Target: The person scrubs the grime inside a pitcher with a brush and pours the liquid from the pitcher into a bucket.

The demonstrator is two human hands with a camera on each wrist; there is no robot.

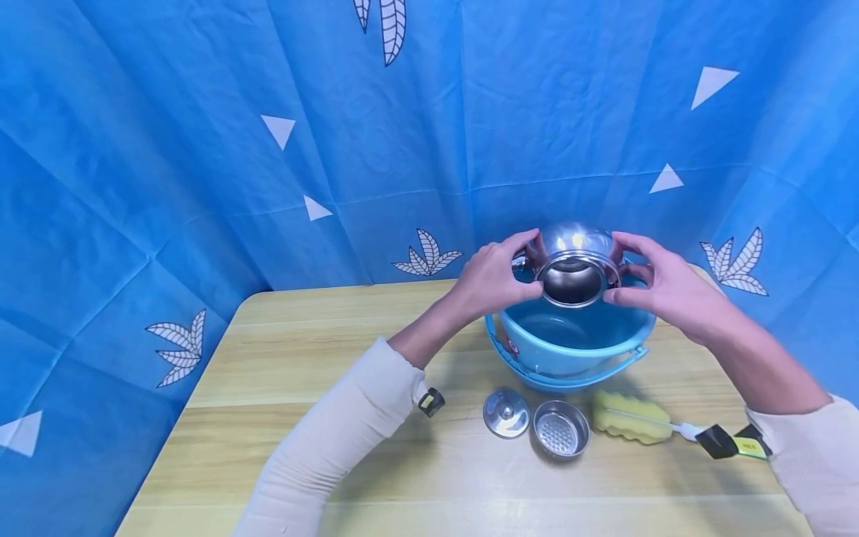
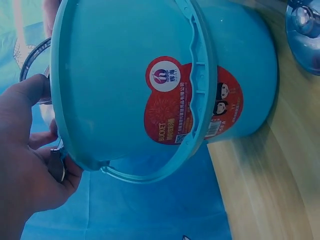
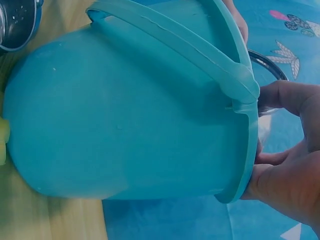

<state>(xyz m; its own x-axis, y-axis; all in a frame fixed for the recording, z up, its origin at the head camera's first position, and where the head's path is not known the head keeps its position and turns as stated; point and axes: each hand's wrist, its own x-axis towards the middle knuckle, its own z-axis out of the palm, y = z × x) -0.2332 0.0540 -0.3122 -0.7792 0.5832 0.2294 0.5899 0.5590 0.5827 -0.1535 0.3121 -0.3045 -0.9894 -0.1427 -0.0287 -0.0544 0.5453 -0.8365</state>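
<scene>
A shiny steel teapot [image 1: 579, 246] is tipped over the blue bucket [image 1: 570, 362], its round mouth facing me. My left hand [image 1: 493, 276] grips its left side, thumb near the rim; a metal part of the pot shows between the fingers in the left wrist view. On the opposite side my right hand [image 1: 664, 287] holds the pot, with the thumb by the mouth. Both wrist views have the bucket's wall covering most of the pot. In front of the bucket lie a steel lid [image 1: 506, 413] with a knob and a perforated strainer cup [image 1: 561, 429].
A yellow sponge brush [image 1: 631, 418] with a white handle lies right of the strainer, close to the right sleeve. The bucket's handle [image 1: 510, 362] hangs down at its front. Behind the wooden table [image 1: 282, 358] hangs a blue patterned curtain [image 1: 376, 134].
</scene>
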